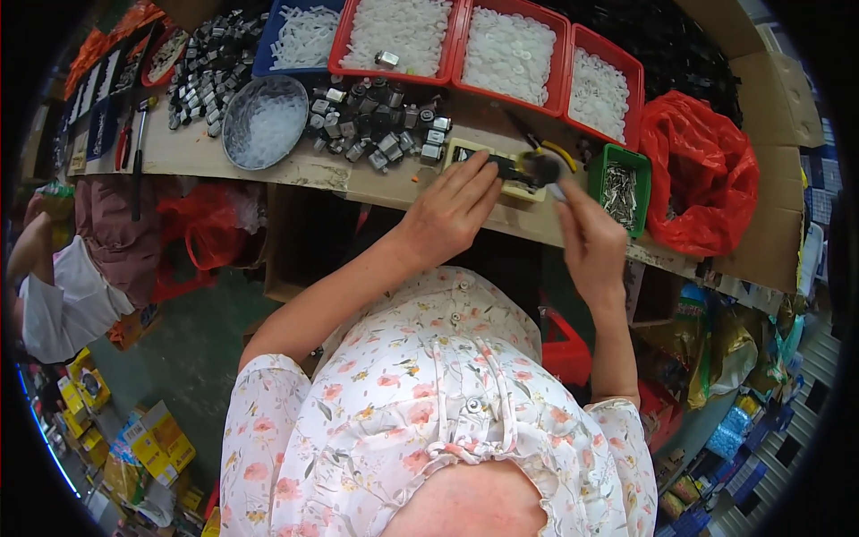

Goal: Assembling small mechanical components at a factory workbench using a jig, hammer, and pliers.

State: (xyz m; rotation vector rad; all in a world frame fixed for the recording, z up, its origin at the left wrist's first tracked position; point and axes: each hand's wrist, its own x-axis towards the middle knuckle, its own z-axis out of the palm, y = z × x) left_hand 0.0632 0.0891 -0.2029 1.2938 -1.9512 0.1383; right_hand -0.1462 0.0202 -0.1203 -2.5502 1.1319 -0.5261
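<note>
My left hand [456,206] lies with fingers stretched out and close together over a cream-coloured fixture [526,191]. Its fingertips rest on a flat black part [507,167] in the fixture; the thumb is hidden. At the fixture's right end is a dark rounded piece [540,167], smeared by motion. My right hand [592,234] is just beside that piece, thumb and fingers bent in as in a pinch; what they hold cannot be made out. Pliers with yellow-and-black handles [560,154] lie behind the fixture. To the right, a green bin [642,192] contains small metal pieces.
Red trays [455,54] of white plastic pieces line the back, beside a blue tray [259,55]. Small metal-and-black parts [367,121] are heaped left of the fixture, near a round metal bowl [234,148]. A red plastic bag [702,170] stands right. Another person's leg [34,259] shows far left.
</note>
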